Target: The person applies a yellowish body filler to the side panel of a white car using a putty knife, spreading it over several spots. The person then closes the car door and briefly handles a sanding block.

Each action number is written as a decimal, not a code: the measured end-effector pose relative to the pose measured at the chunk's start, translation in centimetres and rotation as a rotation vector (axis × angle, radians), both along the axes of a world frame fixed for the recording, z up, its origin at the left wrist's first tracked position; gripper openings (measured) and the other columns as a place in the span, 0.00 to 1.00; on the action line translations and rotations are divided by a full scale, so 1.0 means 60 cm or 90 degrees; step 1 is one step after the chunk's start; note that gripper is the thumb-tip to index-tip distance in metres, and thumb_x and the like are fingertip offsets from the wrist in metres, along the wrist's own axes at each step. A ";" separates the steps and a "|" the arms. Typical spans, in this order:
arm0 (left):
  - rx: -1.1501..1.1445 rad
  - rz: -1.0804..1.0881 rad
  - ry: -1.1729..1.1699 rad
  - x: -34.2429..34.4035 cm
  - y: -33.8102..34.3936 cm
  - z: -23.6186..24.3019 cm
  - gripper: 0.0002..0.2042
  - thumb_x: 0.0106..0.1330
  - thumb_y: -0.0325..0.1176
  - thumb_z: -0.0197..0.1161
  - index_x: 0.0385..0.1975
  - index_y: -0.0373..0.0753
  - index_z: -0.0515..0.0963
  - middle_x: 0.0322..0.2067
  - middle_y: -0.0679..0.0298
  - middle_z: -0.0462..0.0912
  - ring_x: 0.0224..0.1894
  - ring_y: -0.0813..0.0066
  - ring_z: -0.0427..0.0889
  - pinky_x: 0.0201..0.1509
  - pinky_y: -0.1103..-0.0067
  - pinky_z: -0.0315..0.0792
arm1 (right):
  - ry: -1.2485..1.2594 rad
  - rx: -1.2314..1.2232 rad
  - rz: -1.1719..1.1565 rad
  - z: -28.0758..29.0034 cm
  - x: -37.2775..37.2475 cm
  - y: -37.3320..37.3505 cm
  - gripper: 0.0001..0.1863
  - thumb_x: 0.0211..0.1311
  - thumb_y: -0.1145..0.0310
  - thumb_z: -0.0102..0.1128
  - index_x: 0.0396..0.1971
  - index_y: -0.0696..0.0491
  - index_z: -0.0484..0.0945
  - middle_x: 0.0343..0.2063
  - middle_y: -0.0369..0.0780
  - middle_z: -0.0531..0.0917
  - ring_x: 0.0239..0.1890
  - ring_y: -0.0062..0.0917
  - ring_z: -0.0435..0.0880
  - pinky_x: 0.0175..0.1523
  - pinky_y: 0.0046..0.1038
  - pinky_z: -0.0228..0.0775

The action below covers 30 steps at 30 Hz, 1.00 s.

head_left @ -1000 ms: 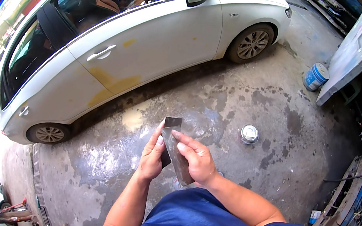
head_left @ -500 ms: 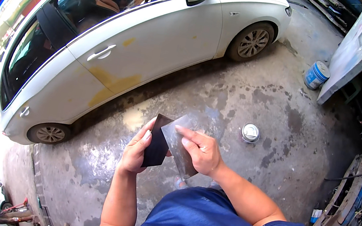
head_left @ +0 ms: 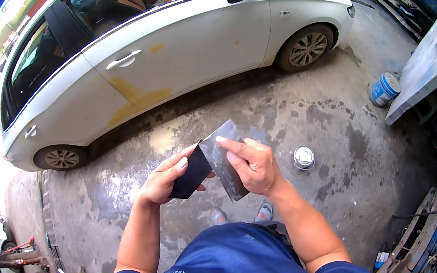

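Note:
In front of my body, my left hand [head_left: 163,179] holds a black rectangular sheet [head_left: 191,176] that looks like sandpaper, the thumb lying along its face and fingertips showing past its right edge. My right hand [head_left: 255,165] grips a grey, dusty, slightly shiny sheet [head_left: 229,182], its index finger stretched over the upper part. The two sheets meet or overlap near the black one's upper corner; the exact contact is unclear. Beyond them stands a white car [head_left: 201,34], with yellowish filler patches [head_left: 138,96] on its doors.
A silver-lidded can [head_left: 303,158] stands on the concrete floor to the right. Farther off, a blue and white bucket [head_left: 383,91] is beside a pale upright panel [head_left: 434,55]. Piled scrap parts [head_left: 424,260] line the right side. My sandalled feet [head_left: 263,212] show below my hands.
The grey sheet has shifted slightly right and turned against the black one, with my right hand moving up and right. My left hand has moved slightly left. My feet show more.

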<state>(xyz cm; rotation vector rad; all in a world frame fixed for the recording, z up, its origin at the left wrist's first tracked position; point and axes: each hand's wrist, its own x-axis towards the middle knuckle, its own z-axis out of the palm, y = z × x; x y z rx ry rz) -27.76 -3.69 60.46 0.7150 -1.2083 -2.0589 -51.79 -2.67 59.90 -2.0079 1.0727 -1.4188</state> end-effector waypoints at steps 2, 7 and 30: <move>0.021 0.021 0.025 0.000 0.002 -0.002 0.31 0.69 0.44 0.53 0.67 0.36 0.55 0.54 0.53 0.73 0.51 0.60 0.78 0.49 0.66 0.77 | -0.001 -0.034 0.011 -0.002 0.003 0.006 0.18 0.58 0.77 0.57 0.49 0.50 0.80 0.17 0.41 0.73 0.19 0.29 0.71 0.26 0.28 0.65; 0.044 -0.031 0.017 0.007 0.004 -0.019 0.31 0.69 0.43 0.53 0.68 0.36 0.54 0.54 0.49 0.72 0.51 0.56 0.78 0.47 0.63 0.78 | 0.013 -0.092 0.026 0.019 0.002 0.004 0.18 0.57 0.77 0.58 0.49 0.49 0.80 0.17 0.40 0.72 0.19 0.29 0.70 0.26 0.29 0.65; 0.169 -0.217 0.111 0.006 -0.008 -0.016 0.30 0.66 0.46 0.54 0.56 0.23 0.66 0.46 0.38 0.77 0.42 0.50 0.82 0.44 0.68 0.78 | -0.582 0.682 0.581 0.045 -0.015 -0.043 0.23 0.62 0.71 0.52 0.57 0.59 0.71 0.34 0.39 0.81 0.24 0.17 0.73 0.31 0.22 0.68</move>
